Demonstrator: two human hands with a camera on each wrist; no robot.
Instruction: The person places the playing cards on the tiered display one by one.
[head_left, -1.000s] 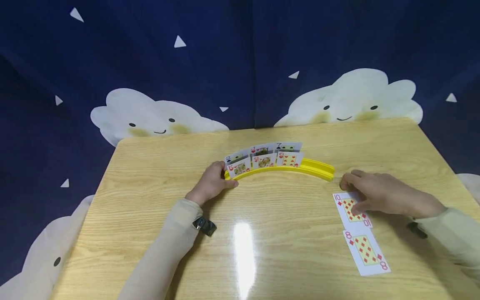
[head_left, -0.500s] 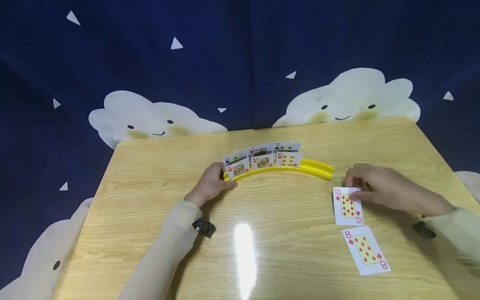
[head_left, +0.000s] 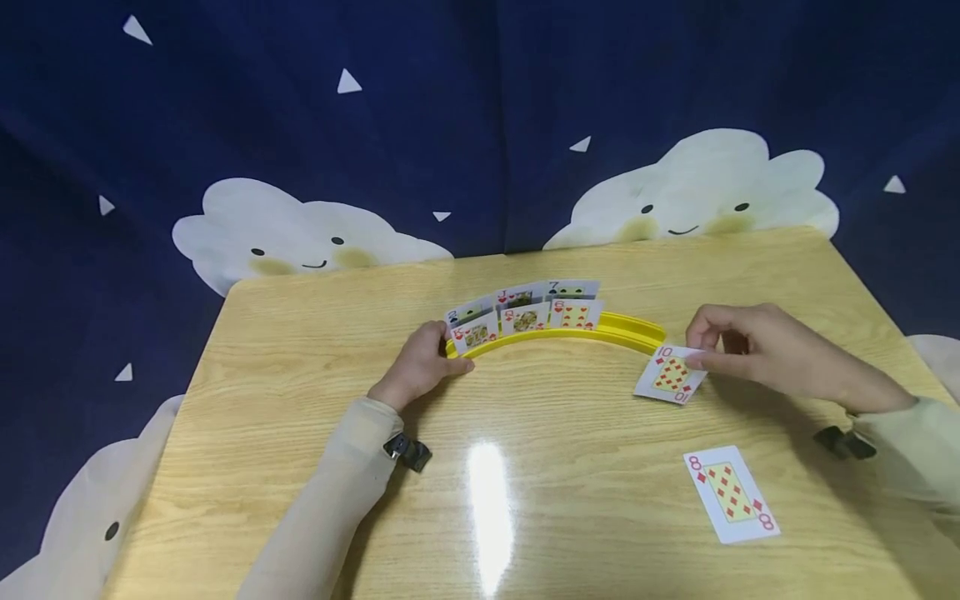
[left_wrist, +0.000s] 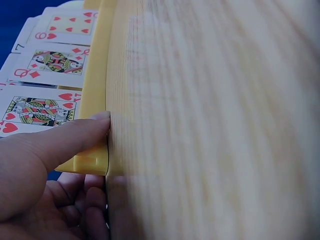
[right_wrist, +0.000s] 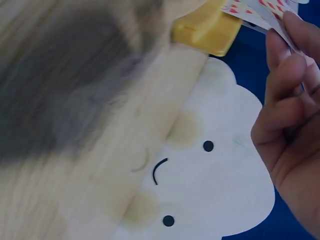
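My left hand (head_left: 420, 364) grips the left end of a curved yellow card holder (head_left: 633, 329), thumb along its front and fingers curled at the end. In its front row stand the king of hearts (left_wrist: 40, 111), queen of diamonds (left_wrist: 57, 62) and six of hearts (left_wrist: 70, 25). Behind them a two, a jack (head_left: 517, 294) and a seven (head_left: 573, 288) are partly covered. Between thumb and fingers, my right hand (head_left: 783, 354) pinches the ten of diamonds (head_left: 670, 377) by its upper right corner. That card is raised and tilted, just in front of the holder's right end.
An eight of diamonds (head_left: 731, 496) lies face up on the wooden table (head_left: 585, 483), nearer to me on the right. Dark blue cloth with white clouds (head_left: 705, 192) hangs behind the table. A bright reflection crosses the tabletop's front middle.
My right hand has lifted the ten of diamonds off the table and carried it left and away from me, toward the holder's right end. The left hand keeps its grip in place.
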